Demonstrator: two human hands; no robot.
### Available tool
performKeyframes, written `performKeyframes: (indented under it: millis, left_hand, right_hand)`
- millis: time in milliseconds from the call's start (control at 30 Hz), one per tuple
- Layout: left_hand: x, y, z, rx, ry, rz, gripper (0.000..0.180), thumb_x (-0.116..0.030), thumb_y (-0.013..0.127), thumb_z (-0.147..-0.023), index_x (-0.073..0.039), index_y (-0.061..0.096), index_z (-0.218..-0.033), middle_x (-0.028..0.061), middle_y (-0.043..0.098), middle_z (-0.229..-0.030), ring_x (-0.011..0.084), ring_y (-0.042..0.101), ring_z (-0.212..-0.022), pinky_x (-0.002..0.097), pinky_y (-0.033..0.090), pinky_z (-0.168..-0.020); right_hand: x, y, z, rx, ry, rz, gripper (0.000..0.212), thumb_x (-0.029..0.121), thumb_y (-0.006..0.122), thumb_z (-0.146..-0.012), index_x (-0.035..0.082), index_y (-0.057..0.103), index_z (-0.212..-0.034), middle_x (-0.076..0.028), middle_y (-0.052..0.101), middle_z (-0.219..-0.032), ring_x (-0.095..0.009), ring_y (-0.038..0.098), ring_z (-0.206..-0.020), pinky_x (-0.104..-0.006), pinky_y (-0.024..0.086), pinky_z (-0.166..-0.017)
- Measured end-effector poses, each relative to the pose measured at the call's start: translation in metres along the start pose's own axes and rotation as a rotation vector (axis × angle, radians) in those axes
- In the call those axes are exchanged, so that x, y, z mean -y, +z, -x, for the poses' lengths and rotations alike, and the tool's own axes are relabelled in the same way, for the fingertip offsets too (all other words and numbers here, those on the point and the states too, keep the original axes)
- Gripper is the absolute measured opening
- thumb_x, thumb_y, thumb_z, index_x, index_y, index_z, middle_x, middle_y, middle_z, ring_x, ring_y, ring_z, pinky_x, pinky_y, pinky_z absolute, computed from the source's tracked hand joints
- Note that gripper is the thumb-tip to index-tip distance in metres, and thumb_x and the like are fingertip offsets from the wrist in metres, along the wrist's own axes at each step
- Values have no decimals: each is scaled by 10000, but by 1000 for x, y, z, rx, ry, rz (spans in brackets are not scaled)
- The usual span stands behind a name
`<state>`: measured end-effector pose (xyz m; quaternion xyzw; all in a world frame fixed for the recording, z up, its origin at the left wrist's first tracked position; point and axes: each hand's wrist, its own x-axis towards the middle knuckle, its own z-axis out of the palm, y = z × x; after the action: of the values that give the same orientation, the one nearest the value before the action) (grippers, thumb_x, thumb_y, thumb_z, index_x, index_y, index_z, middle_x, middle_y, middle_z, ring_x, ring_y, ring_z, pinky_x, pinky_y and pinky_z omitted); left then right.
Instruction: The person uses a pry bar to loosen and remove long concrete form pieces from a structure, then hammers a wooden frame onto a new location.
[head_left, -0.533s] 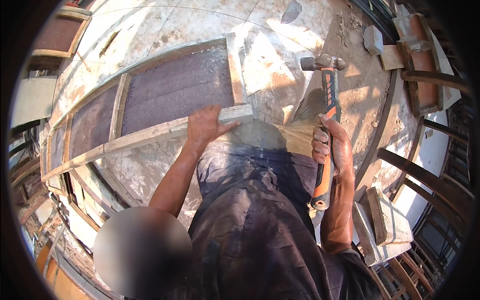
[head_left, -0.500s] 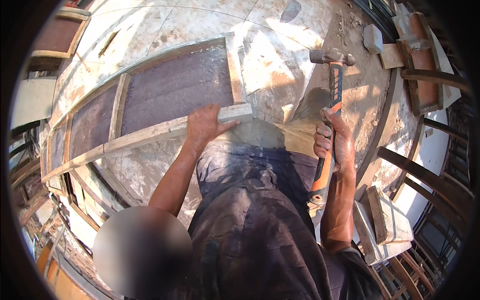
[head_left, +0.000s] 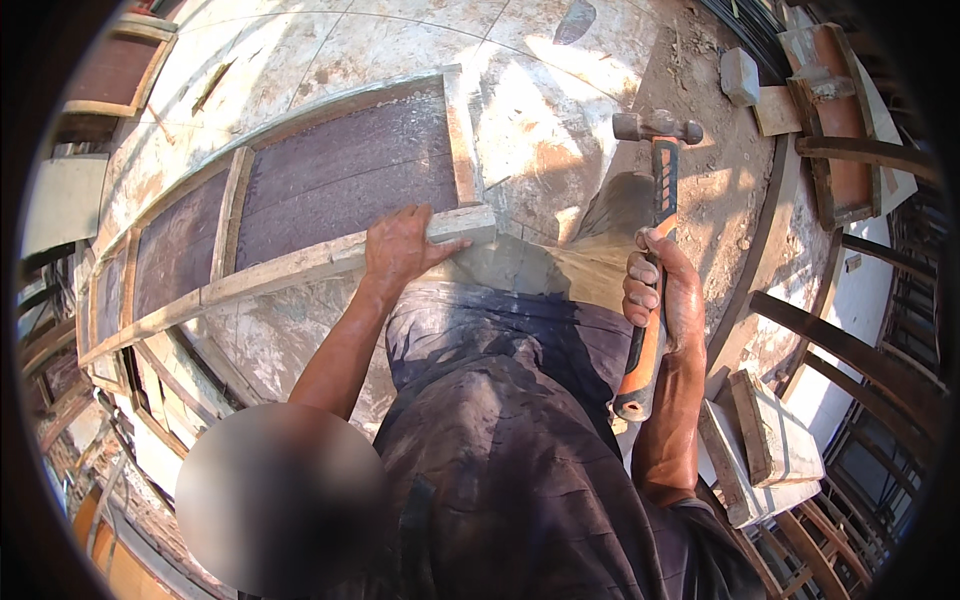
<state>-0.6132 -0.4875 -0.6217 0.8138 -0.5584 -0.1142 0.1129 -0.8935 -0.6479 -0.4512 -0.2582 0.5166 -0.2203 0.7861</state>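
A long wooden-framed panel (head_left: pixel 335 160) with dark sheeting and crosspieces stretches from the middle of the view to the left. My left hand (head_left: pixel 400 245) grips its near rail (head_left: pixel 290 270) close to the right end, fingers over the top and thumb along the wood. In my right hand (head_left: pixel 664 280) is a hammer (head_left: pixel 660 185) with an orange and black handle, held upright by the middle of that handle. Its metal head points away from me, to the right of the panel and apart from it. The palm side of my left hand is hidden.
A whitish, stained floor (head_left: pixel 400 40) lies beyond the panel, with dirt along its right side. At the right are a pale block (head_left: pixel 739 77), a small framed panel (head_left: pixel 838 120), curved dark bars (head_left: pixel 840 350) and stacked wooden pieces (head_left: pixel 770 430). Another framed panel (head_left: pixel 112 70) stands far left.
The hammer and my right hand have shifted slightly left, the hammer head a little lower. My left hand keeps its grip on the rail; the whole view has shifted slightly.
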Motion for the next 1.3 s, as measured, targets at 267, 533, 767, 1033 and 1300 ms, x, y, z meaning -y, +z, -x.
performKeyframes:
  millis: [267,533,767,1033,1300]
  left_hand:
    - [-5,4,1,27,-1,4,770,-794,706,-753,-41,695,-912,140,706,-866,325,723,-821,465,572,-738]
    - [-6,-2,1,55,-36,-15,770,-806,703,-751,-47,695,-877,139,700,-843,308,724,-819,466,568,-714]
    - [-2,0,-1,27,-17,-1,767,-799,717,-743,-42,690,-867,143,704,-831,317,721,-785,479,559,-708]
    - [0,-4,0,33,-4,-21,775,-792,721,-737,-34,706,-897,144,703,-847,327,721,-763,484,569,-708]
    - [-1,1,0,14,-11,8,775,-788,716,-741,-31,702,-907,142,695,-844,327,714,-820,469,564,-719]
  right_hand:
    - [-60,5,-34,137,489,7,158,224,588,-1000,132,460,-987,34,432,-680,-73,403,-484,-259,345,-400]
    - [-18,-3,5,-27,48,39,169,298,574,-1032,140,531,-988,64,390,-659,-47,382,-440,-230,349,-349]
    - [-39,32,0,-43,86,45,244,278,635,-1000,170,416,-1004,27,438,-665,-94,439,-476,-284,393,-397]
    - [-31,14,0,22,220,88,175,276,592,-1024,130,517,-962,55,447,-665,-48,404,-428,-234,332,-322]
    - [-18,31,-1,-107,-114,13,190,338,551,-1057,149,526,-1044,68,396,-669,-55,412,-460,-241,361,-382]
